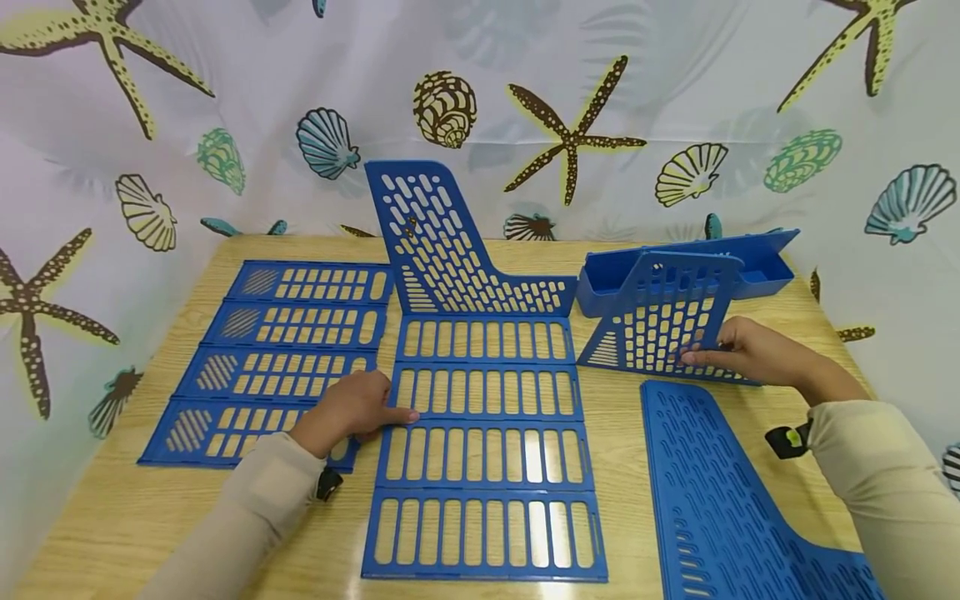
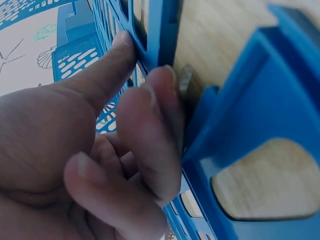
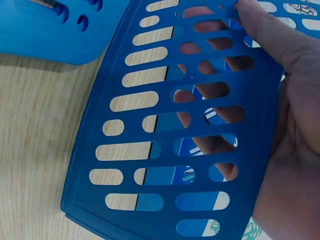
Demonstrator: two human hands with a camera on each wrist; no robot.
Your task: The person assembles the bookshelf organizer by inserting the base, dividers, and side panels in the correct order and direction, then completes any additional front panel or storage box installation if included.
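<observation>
My left hand [image 1: 348, 408] grips the left edge of a flat blue slotted panel [image 1: 487, 422], made of several joined sections lying on the table. The thumb rests on its top face while the fingers curl in at the edge. Joined to its far end, an L-shaped perforated blue panel [image 1: 427, 171] stands up, leaning back. With my right hand [image 1: 765, 354] I hold a second perforated blue panel [image 3: 256, 150] upright by its right side, thumb in front. Through its holes the other fingers show behind it.
At left lies another hinged strip of slotted blue panels [image 1: 300, 302], close beside my left hand. Stacked L-shaped blue panels [image 1: 720, 483] lie at front right. A long blue tray [image 1: 600, 292] stands behind the held panel, before a patterned cloth [image 1: 480, 125].
</observation>
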